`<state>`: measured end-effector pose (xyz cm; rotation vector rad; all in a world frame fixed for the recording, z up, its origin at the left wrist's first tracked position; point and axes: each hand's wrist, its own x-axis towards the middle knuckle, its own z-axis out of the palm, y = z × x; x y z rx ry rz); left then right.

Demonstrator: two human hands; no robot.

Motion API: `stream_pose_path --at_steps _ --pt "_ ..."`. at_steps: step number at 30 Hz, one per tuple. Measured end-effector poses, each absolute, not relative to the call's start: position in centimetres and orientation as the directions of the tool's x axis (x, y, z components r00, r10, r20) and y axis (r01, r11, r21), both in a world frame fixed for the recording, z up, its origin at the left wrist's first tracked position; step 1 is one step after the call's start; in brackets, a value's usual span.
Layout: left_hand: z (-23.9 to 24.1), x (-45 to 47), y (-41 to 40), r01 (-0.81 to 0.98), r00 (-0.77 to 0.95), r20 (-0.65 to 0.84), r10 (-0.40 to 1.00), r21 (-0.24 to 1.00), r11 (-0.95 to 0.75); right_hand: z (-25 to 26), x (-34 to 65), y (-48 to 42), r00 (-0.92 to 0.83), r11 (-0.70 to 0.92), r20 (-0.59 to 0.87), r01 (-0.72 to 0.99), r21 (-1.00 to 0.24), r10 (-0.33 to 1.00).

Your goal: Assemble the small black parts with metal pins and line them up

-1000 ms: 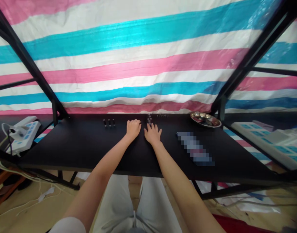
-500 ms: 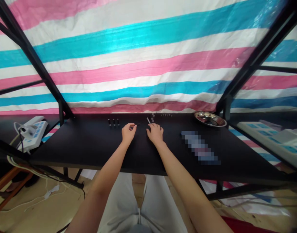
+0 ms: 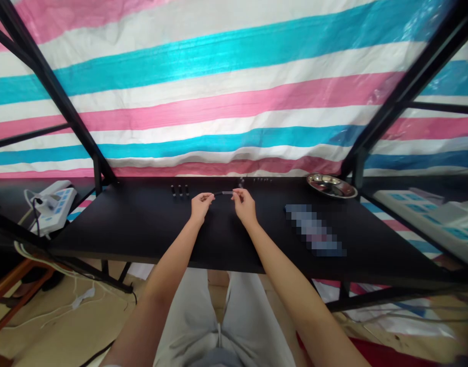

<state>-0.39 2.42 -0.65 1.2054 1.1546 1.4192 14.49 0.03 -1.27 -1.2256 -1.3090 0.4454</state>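
Observation:
Both my hands are raised a little above the black table (image 3: 142,229), near its far middle. My left hand (image 3: 200,205) and my right hand (image 3: 244,205) each pinch one end of a thin dark rod-like piece (image 3: 223,193) that spans the gap between them. The piece is too small to name. Behind my left hand, three small dark cylinders (image 3: 179,191) stand in a row. A few tiny parts (image 3: 258,180) lie near the table's back edge behind my right hand.
A shiny metal dish (image 3: 332,185) sits at the back right of the table. A blurred flat object (image 3: 314,229) lies right of my hands. A white power strip (image 3: 52,203) with cables rests at the left. Black frame bars rise on both sides before a striped tarp.
My hands lay flat on the table a second ago. They each picked up something small, lifted, and now hold a thin piece between them.

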Motion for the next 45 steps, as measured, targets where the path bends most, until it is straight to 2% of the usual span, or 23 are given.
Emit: stream_pose_path --at_steps 4,7,11,15,24,32,40,45 --pt "-0.4 -0.5 2.3 -0.070 -0.081 0.105 0.991 0.991 -0.111 -1.5 14.7 0.5 0.300 0.374 0.444 0.263 -0.889 0.844" --pt "-0.4 -0.7 2.4 -0.097 -0.049 0.088 0.995 0.991 -0.093 -1.6 14.8 0.9 0.290 0.365 0.382 0.113 -0.924 0.878" --pt "-0.6 -0.8 2.6 -0.147 0.041 0.104 0.994 0.984 -0.097 -1.5 14.6 0.9 0.221 0.313 0.291 -0.067 -0.948 0.931" --pt "-0.6 -0.7 2.5 -0.129 0.114 0.122 0.986 0.986 -0.107 -1.4 14.3 0.6 0.130 0.239 0.221 -0.150 -0.959 0.967" --pt "0.0 -0.2 1.6 -0.025 0.043 0.196 0.980 0.981 -0.195 -1.7 14.2 0.5 0.069 0.152 0.142 -0.169 -0.974 0.987" --pt "-0.1 0.1 0.9 0.043 0.160 0.216 0.963 0.973 -0.226 -2.0 13.7 0.2 -0.101 0.140 0.154 -0.139 -0.980 0.983" --pt "0.3 0.1 0.9 -0.097 0.213 0.231 0.949 0.972 -0.215 -1.8 14.0 0.4 -0.106 0.088 0.114 -0.224 -0.971 0.988" --pt "-0.5 0.0 1.4 0.059 0.199 0.271 0.942 0.956 -0.287 -1.9 13.8 0.3 -0.142 0.041 0.079 -0.257 -0.966 0.987"
